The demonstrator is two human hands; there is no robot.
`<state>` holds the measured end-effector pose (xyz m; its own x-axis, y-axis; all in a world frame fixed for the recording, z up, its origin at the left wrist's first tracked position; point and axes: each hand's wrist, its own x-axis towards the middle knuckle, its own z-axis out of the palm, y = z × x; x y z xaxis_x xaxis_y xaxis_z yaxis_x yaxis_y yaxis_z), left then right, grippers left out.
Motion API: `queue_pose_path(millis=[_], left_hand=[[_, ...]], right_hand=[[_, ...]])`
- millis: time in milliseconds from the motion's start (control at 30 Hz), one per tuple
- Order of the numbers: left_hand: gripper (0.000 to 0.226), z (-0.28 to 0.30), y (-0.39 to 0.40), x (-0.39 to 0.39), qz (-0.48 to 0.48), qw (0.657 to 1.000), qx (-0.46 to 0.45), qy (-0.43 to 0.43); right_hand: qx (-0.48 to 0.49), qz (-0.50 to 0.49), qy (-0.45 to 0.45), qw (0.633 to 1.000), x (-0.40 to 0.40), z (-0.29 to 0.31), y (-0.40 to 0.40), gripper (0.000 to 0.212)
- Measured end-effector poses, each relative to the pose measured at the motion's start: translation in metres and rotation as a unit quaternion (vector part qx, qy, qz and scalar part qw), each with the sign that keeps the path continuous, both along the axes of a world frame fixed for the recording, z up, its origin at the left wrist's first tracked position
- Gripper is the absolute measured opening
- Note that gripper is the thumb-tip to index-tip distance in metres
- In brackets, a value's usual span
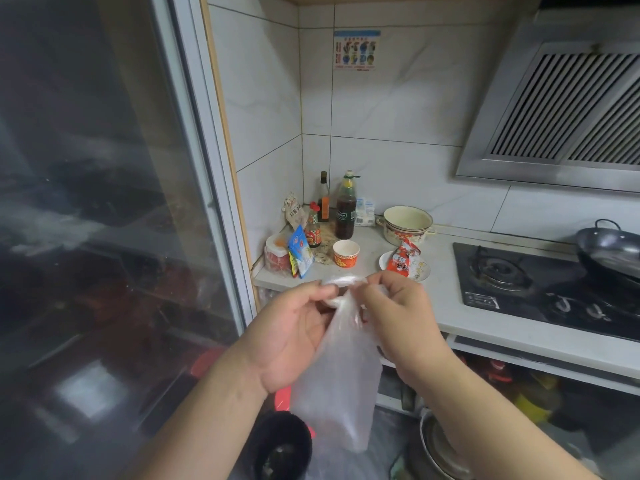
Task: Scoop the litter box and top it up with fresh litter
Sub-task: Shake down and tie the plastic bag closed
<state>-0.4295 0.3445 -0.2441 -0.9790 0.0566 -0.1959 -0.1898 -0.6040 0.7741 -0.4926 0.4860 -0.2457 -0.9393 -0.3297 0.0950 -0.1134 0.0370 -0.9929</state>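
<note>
Bottles [337,209] stand in the counter [446,306] corner, left of the stove [540,292].

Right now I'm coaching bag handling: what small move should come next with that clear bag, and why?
Probably pull the fingertips apart to open the bag's mouth: the left hand and right hand both pinch the top of the clear plastic bag, which hangs flat and closed.

On the white countertop [446,299] in front of me sit a cream enamel pot with handles [406,226], a red-and-yellow paper cup [346,252] and a dark brown sauce bottle [346,209] (green tie at its neck). A black glass gas hob [540,289] lies to my right, with a dark metal wok [609,251] on its far burner, under a steel range hood [561,109].
</note>
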Motion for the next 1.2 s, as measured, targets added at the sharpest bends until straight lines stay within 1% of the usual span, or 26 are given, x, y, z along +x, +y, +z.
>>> queue_pose_path(millis=[33,67,100,133,200,300,367,467,533,600,667,767,833,900,967,1000,1100,1167,1200], left_hand=[[0.026,-0.001,0.001,0.000,-0.001,1.000,0.011,0.016],[0.031,-0.003,0.001,0.000,0.004,0.999,0.008,0.032],[0.035,-0.003,0.003,0.001,0.014,0.999,-0.006,0.048],[0.033,-0.002,0.005,0.002,0.026,0.997,-0.025,0.068],[0.026,-0.002,0.013,0.004,0.045,0.991,-0.077,0.101],[0.030,-0.003,0.019,0.004,0.075,0.972,-0.173,0.142],[0.029,-0.004,0.021,0.003,0.098,0.954,-0.237,0.158],[0.025,-0.005,0.020,0.002,0.113,0.940,-0.281,0.160],[0.020,-0.007,0.019,0.002,0.130,0.928,-0.311,0.162],[0.017,-0.007,0.020,0.002,0.142,0.920,-0.329,0.158],[0.015,-0.007,0.025,0.004,0.135,0.916,-0.342,0.160],[0.011,-0.004,0.031,0.008,0.098,0.919,-0.344,0.168],[0.018,-0.001,0.035,0.010,0.069,0.920,-0.347,0.171],[0.020,0.001,0.038,0.012,0.051,0.920,-0.347,0.176],[0.024,0.002,0.042,0.012,0.056,0.918,-0.348,0.178],[0.022,0.002,0.043,0.012,0.061,0.917,-0.351,0.178],[0.009,0.001,0.044,0.010,0.079,0.915,-0.354,0.177],[0.012,0.001,0.043,0.012,0.085,0.916,-0.352,0.173],[0.010,0.001,0.043,0.012,0.083,0.916,-0.354,0.171]], right_hand=[[-0.003,-0.004,-0.015,1.000,-0.002,0.000,0.003,0.024],[-0.006,0.002,-0.030,1.000,-0.003,0.000,0.006,0.025],[-0.007,0.015,-0.043,0.999,-0.002,0.002,0.009,0.026],[-0.006,0.030,-0.054,0.998,-0.002,0.004,0.011,0.027],[-0.005,0.056,-0.068,0.996,-0.001,0.009,0.017,0.028],[-0.020,0.087,-0.090,0.992,-0.001,0.012,0.022,0.031],[-0.020,0.105,-0.101,0.989,0.000,0.012,0.026,0.030],[-0.008,0.135,-0.108,0.985,0.001,0.016,0.036,0.020],[0.028,0.129,-0.083,0.988,0.002,0.019,0.045,0.012],[0.107,0.098,-0.002,0.989,0.004,0.020,0.052,0.005],[0.158,0.085,0.091,0.980,0.008,0.023,0.057,0.004],[0.171,0.081,0.181,0.965,0.015,0.031,0.063,0.014],[0.163,0.066,0.221,0.959,0.017,0.035,0.067,0.017],[0.155,0.044,0.232,0.959,0.017,0.036,0.068,0.016],[0.146,0.027,0.219,0.964,0.017,0.033,0.069,0.011],[0.140,0.024,0.208,0.968,0.017,0.033,0.070,0.010],[0.110,0.067,0.172,0.977,0.017,0.036,0.077,0.011],[0.100,0.113,0.166,0.974,0.017,0.039,0.084,0.009],[0.103,0.125,0.171,0.972,0.016,0.040,0.087,0.010]])
